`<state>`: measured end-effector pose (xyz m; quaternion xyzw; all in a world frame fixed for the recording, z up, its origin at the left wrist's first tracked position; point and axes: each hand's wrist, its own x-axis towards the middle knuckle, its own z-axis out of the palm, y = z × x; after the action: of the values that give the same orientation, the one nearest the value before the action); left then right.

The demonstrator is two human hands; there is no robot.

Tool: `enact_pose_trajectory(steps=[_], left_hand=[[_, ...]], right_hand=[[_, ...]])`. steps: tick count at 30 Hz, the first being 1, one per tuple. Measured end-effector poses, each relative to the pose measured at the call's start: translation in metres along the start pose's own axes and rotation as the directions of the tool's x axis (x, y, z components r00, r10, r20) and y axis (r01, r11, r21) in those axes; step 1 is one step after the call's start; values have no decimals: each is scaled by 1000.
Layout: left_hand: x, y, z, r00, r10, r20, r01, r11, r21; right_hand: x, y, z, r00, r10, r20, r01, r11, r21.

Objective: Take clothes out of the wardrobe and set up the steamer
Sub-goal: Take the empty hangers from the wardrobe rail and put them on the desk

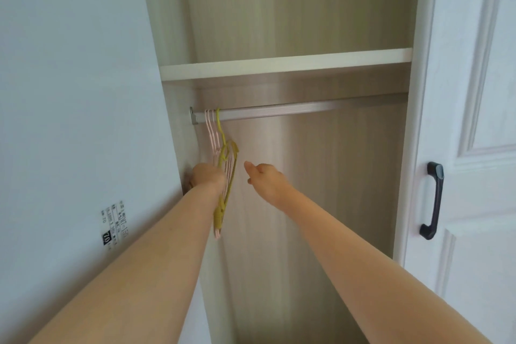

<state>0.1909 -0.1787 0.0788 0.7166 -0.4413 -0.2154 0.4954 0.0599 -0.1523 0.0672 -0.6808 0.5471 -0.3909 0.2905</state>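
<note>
No clothes showing in the wardrobe (307,22) — the rail (307,110) just carries thin plastic hangers (231,160) bunched at its left end, 1 yellow, rest pink. Light, stiff, slippery I'd guess; take them by the hooks. Left grip (208,177) is against them, can't tell if it's closed on any. Right grip (268,181) is loose nearby, holding nothing.

Printed label (114,225) on white panel (69,92)

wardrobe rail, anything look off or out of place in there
Yes: the rail holds only bare hangers, bunched at its left end and hanging askew by the left hand. No clothes show in the wardrobe.
</note>
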Motion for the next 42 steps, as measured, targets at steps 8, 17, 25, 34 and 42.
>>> enact_pose_trajectory(steps=[8, 17, 25, 34, 42], left_hand=[[-7, -12, 9, 988, -121, 94, 148, 913, -380], [-20, -10, 5, 976, -141, 167, 204, 861, -466], [-25, -8, 7, 965, -167, 201, 252, 801, -544], [-26, -7, 5, 955, -197, 222, 291, 767, -572], [-25, -7, 5, 952, -221, 213, 303, 786, -539]], right_hand=[[12, -10, 14, 996, 68, 51, -74, 989, 128], [11, -11, 13, 994, 92, 63, -96, 993, 66], [5, -11, 9, 991, 114, 73, -125, 975, 182], [0, -14, 3, 984, 152, 95, -168, 968, 189], [-8, -22, 0, 978, 128, 162, -155, 974, 165]])
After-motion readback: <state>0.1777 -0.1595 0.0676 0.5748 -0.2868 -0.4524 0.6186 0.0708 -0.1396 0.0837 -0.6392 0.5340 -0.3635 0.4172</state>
